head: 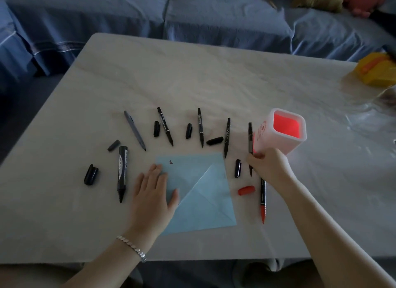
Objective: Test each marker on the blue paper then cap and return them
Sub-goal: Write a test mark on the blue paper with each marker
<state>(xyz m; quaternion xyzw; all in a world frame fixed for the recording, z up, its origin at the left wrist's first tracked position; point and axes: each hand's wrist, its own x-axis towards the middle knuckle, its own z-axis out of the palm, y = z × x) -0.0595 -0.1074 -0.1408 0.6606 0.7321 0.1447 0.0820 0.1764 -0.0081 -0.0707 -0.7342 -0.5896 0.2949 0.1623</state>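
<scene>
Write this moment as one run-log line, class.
left hand: flat on light blue folded paper | right hand: gripping thin black uncapped marker | red-tipped marker: uncapped on table

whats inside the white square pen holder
The white square pen holder looks empty: only its glowing red interior shows, no markers. Its very bottom is hidden by the near wall. The right hand holds a thin black marker beside it.

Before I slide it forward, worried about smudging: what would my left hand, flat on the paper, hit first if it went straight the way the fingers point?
Likely the small written mark on the blue paper, just ahead of the left hand; beyond it, probably uncapped markers.
</scene>
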